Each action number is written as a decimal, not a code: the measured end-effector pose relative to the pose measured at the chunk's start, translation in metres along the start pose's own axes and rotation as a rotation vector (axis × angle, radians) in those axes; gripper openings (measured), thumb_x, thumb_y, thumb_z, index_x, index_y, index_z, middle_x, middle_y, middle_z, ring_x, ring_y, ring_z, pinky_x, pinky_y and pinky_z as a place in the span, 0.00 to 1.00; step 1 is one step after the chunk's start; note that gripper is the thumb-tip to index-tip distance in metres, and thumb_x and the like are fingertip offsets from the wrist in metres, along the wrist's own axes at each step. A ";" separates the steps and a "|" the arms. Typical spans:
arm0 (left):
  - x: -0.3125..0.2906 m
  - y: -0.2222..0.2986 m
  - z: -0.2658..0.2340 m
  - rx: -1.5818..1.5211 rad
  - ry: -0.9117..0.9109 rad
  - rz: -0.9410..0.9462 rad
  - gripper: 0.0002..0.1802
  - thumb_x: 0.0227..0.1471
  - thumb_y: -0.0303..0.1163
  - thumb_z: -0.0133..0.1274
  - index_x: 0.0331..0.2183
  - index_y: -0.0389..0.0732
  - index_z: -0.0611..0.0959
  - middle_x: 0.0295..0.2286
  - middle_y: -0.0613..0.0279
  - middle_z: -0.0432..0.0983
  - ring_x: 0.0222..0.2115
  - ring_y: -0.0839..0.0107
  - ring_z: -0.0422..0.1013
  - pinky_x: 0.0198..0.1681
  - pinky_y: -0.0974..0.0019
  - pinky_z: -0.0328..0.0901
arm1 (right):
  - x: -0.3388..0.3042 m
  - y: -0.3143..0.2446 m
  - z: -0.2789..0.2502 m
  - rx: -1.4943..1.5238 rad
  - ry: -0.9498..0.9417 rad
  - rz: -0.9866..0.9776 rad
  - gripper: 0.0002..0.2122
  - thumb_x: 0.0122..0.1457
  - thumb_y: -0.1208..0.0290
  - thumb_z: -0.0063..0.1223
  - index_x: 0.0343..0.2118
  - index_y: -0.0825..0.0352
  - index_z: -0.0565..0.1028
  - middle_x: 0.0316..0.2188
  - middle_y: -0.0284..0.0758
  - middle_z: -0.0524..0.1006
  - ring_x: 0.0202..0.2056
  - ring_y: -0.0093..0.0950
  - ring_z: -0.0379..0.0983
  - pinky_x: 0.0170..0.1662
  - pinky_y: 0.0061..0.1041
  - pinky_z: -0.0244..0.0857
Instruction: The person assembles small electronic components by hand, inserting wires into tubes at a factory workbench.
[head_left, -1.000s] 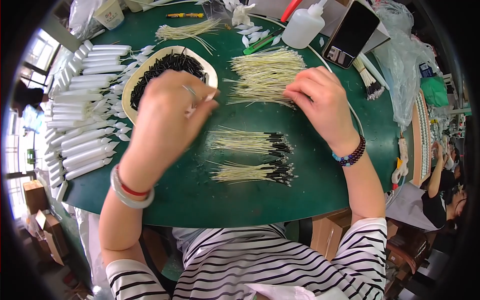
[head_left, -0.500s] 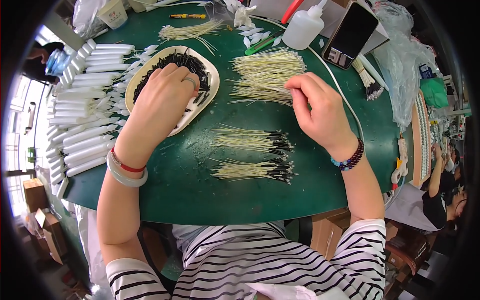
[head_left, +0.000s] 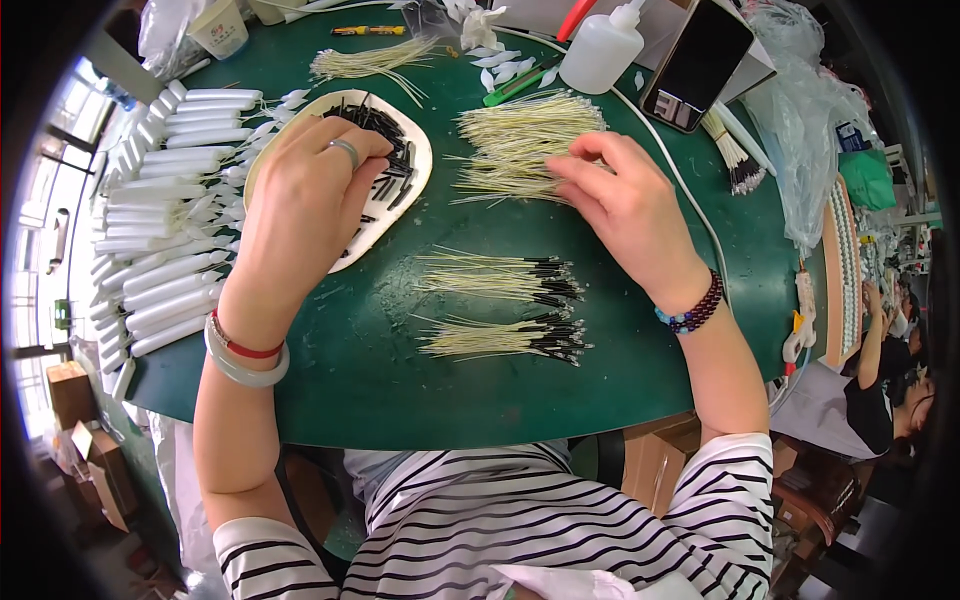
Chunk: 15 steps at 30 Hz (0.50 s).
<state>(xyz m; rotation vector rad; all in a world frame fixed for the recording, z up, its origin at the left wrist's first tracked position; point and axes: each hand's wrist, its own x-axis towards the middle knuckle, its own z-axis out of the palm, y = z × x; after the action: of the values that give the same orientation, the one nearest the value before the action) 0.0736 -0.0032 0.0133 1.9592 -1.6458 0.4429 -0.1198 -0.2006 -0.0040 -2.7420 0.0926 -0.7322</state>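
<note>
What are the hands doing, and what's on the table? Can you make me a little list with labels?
Left hand: the left hand is over a dish of black tubes; I can't tell if it holds one
Right hand: the right hand has its fingertips at the big wire pile
Middle: two smaller wire bundles with black ends
Left side: rows of white candles
Back: white bottle, phone, green cutter
Table: green
</note>
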 end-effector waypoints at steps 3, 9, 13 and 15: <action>-0.002 0.006 0.000 -0.056 0.043 -0.018 0.04 0.43 0.22 0.56 0.27 0.36 0.80 0.24 0.57 0.73 0.28 0.58 0.69 0.32 0.60 0.64 | 0.005 0.003 -0.013 -0.055 0.003 0.045 0.07 0.49 0.78 0.56 0.32 0.68 0.75 0.33 0.38 0.72 0.40 0.37 0.69 0.43 0.31 0.64; -0.003 0.020 0.006 -0.187 0.032 0.075 0.06 0.40 0.20 0.57 0.27 0.36 0.79 0.25 0.58 0.72 0.28 0.59 0.68 0.33 0.61 0.64 | -0.001 0.021 -0.020 -0.136 -0.165 0.101 0.03 0.49 0.78 0.54 0.28 0.69 0.75 0.28 0.35 0.73 0.34 0.35 0.70 0.41 0.31 0.64; -0.005 0.029 0.006 -0.220 0.009 0.069 0.06 0.40 0.20 0.57 0.27 0.36 0.79 0.25 0.59 0.72 0.28 0.59 0.68 0.34 0.61 0.64 | 0.002 0.018 -0.018 -0.170 -0.077 0.078 0.03 0.50 0.77 0.55 0.27 0.68 0.74 0.27 0.34 0.73 0.34 0.34 0.69 0.40 0.31 0.64; -0.005 0.033 0.006 -0.224 -0.012 0.072 0.07 0.39 0.18 0.57 0.26 0.36 0.79 0.25 0.58 0.73 0.27 0.60 0.69 0.32 0.63 0.65 | 0.001 0.019 -0.015 -0.188 -0.046 0.051 0.03 0.50 0.76 0.55 0.27 0.68 0.74 0.27 0.34 0.73 0.33 0.33 0.69 0.39 0.31 0.64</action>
<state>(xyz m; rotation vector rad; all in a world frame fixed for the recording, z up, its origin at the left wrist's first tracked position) 0.0399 -0.0061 0.0123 1.7462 -1.6988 0.2610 -0.1262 -0.2228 0.0036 -2.9198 0.2319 -0.6775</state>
